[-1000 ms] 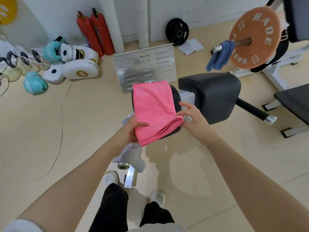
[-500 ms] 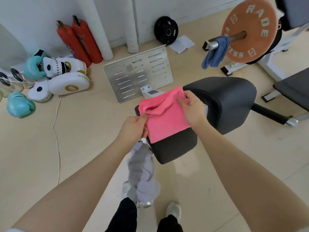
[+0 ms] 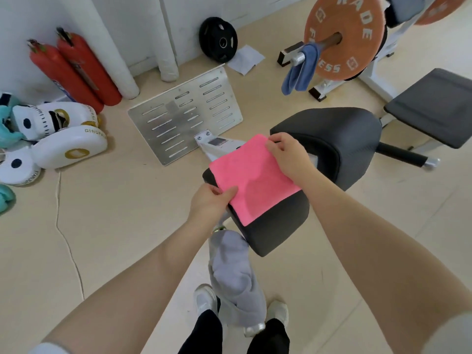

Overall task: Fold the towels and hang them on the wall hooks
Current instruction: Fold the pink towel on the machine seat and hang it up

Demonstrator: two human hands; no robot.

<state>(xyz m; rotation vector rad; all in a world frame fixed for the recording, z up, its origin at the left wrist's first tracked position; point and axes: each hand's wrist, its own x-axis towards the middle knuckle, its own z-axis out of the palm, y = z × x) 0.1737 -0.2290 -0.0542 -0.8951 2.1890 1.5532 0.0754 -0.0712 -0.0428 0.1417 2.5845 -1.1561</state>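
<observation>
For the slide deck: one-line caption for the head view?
Both hands, left hand and right hand, pinch a folded pink towel on a black pad.

View: single head-worn wide-angle camera.
Direction: forward and steeply down, over both forearms toward the black padded seat [image 3: 275, 226] and floor [image 3: 115, 213].
Range: close to the hands; wall base at top edge.
Overlap: none, one view only.

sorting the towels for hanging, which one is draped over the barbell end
The blue towel, hanging over the bar beside the orange weight plate. The pink towel lies folded on the black pad, and the grey towel hangs below the pad.
</observation>
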